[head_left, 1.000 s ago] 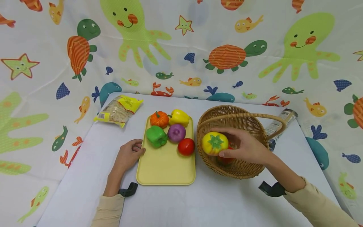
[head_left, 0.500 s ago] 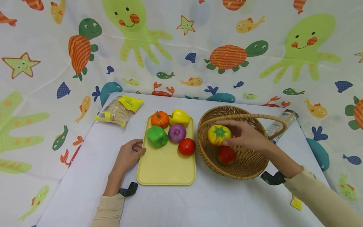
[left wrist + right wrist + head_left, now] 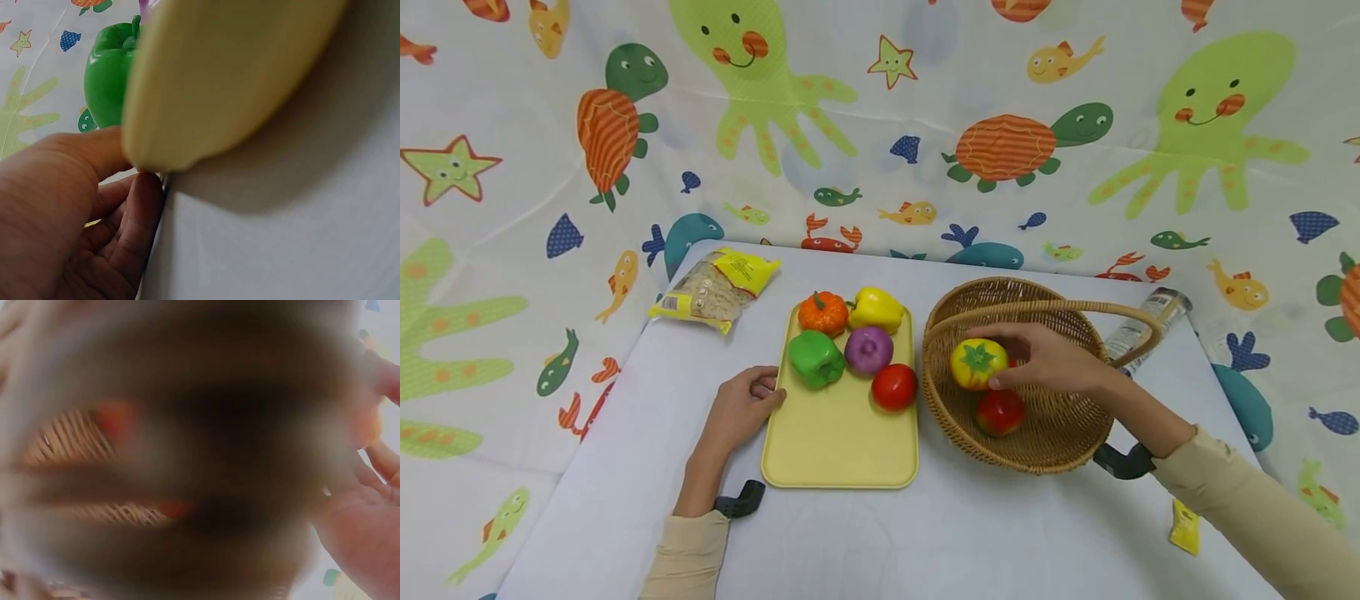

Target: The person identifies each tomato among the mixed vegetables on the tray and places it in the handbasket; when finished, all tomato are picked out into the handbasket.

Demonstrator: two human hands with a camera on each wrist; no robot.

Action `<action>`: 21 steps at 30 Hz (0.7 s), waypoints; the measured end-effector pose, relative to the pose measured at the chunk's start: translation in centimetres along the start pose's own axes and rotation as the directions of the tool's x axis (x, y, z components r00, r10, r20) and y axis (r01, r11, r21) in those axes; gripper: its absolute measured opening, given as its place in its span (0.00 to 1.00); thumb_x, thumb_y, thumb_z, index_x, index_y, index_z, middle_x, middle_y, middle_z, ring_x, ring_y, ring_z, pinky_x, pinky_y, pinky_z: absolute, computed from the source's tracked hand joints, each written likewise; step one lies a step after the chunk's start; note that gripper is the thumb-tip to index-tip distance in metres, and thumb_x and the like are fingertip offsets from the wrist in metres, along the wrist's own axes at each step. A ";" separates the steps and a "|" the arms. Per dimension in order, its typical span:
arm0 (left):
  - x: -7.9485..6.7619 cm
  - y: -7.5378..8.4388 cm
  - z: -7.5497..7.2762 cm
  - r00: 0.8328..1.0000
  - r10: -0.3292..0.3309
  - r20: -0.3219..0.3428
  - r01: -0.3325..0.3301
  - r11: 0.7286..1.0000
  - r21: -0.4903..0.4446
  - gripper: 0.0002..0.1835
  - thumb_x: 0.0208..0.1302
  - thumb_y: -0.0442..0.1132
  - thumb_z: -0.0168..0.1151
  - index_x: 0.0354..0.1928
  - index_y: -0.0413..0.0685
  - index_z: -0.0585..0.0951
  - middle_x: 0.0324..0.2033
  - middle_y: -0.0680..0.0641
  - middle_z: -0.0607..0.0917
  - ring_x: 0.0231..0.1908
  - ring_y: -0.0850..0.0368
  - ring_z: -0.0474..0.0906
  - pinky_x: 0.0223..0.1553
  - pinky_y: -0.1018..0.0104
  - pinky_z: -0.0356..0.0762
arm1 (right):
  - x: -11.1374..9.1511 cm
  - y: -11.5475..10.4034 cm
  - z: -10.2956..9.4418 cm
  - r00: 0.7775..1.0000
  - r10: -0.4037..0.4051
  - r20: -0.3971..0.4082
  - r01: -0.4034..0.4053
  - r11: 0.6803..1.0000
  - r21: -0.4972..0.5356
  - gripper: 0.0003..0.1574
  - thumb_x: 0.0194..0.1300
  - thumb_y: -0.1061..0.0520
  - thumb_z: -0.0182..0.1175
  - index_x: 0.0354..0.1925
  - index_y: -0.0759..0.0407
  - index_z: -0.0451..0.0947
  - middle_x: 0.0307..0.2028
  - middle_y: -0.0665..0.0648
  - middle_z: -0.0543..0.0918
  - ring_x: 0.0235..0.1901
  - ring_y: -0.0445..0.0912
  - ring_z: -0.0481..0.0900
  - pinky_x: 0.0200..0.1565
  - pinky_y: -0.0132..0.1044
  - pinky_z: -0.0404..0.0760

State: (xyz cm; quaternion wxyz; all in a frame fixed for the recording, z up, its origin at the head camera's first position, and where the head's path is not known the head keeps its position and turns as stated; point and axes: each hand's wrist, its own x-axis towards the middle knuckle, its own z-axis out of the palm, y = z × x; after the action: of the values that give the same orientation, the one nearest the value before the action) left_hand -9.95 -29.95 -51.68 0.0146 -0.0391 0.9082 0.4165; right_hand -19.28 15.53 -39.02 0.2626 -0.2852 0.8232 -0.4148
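My right hand (image 3: 1051, 358) pinches a yellow toy persimmon (image 3: 979, 364) with a green leafy top, inside the wicker basket (image 3: 1075, 446). Just in front of it lies a red apple (image 3: 1000, 412), and a bit of another red thing shows behind the fingers. My left hand (image 3: 743, 408) holds the left rim of a yellow tray (image 3: 842, 454); in the left wrist view the thumb and fingers meet at its edge. On the tray sit a green bell pepper (image 3: 816, 359), an orange pumpkin (image 3: 823, 314), a yellow pepper (image 3: 876, 310), a purple onion (image 3: 868, 351) and a red tomato (image 3: 894, 387). The right wrist view is mostly blurred.
The basket's handle (image 3: 1037, 307) arches over the right hand. A yellow-and-clear bag (image 3: 715, 289) lies at the back left. Behind the basket's right side is a cylindrical container (image 3: 1165, 310). A small yellow packet (image 3: 1184, 527) lies by the right sleeve.
The right hand has moved the persimmon slightly right and farther back in the basket, uncovering the red apple. The yellow packet has come into view beside the sleeve. The left hand stays put.
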 end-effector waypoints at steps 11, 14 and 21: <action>-0.1 -0.1 0.1 1.000 -0.010 0.001 0.010 1.000 -0.001 0.23 0.65 0.42 0.65 0.59 0.39 0.78 0.39 0.47 0.82 0.37 0.55 0.78 0.40 0.58 0.75 | 0.4 -0.7 -0.8 0.996 -0.026 0.082 0.031 0.998 -0.052 0.40 0.60 0.54 0.72 0.69 0.44 0.70 0.59 0.50 0.74 0.57 0.50 0.73 0.57 0.51 0.74; 0.0 -0.1 0.1 1.000 -0.011 0.001 0.011 1.000 -0.006 0.23 0.65 0.42 0.65 0.59 0.40 0.78 0.39 0.47 0.82 0.37 0.55 0.78 0.40 0.58 0.75 | 0.6 -0.9 -0.8 0.995 -0.023 0.095 0.029 0.997 -0.068 0.41 0.59 0.54 0.72 0.69 0.45 0.70 0.59 0.50 0.75 0.56 0.50 0.74 0.56 0.50 0.74; -0.1 -0.1 0.1 1.000 -0.010 0.000 0.010 1.000 -0.010 0.23 0.65 0.42 0.65 0.60 0.41 0.78 0.40 0.48 0.82 0.37 0.56 0.78 0.41 0.57 0.74 | 0.9 -1.1 -1.1 0.992 -0.059 0.113 0.071 0.992 -0.101 0.42 0.59 0.53 0.73 0.69 0.50 0.70 0.60 0.52 0.74 0.56 0.50 0.74 0.55 0.46 0.76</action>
State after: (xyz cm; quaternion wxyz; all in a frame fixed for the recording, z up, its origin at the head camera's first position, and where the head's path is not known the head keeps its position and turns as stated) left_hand -9.87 -29.94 -51.85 0.0166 -0.0438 0.9058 0.4210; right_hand -20.39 14.92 -37.70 0.2785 -0.3476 0.8184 -0.3631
